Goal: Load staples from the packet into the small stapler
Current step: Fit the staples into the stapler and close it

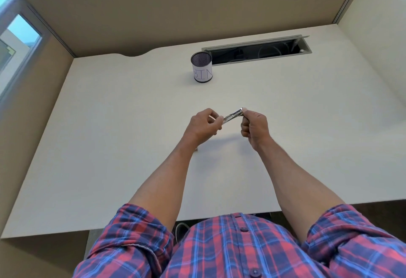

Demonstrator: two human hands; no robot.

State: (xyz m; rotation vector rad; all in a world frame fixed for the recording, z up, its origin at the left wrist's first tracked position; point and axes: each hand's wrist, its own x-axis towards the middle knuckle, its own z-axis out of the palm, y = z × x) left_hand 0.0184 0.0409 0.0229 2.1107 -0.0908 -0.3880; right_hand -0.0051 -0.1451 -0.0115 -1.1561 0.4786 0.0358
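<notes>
While both bare forearms reach out over the pale worktop, the left hand and the right hand hold a slim, shiny metal stapler between them, raised above the surface. Each hand is curled, its fingertips pinched on one end of the stapler, which tilts up toward the right. Well beyond them stands a dark mesh cup with a white label reading BIN, just beside an open cable slot.
</notes>
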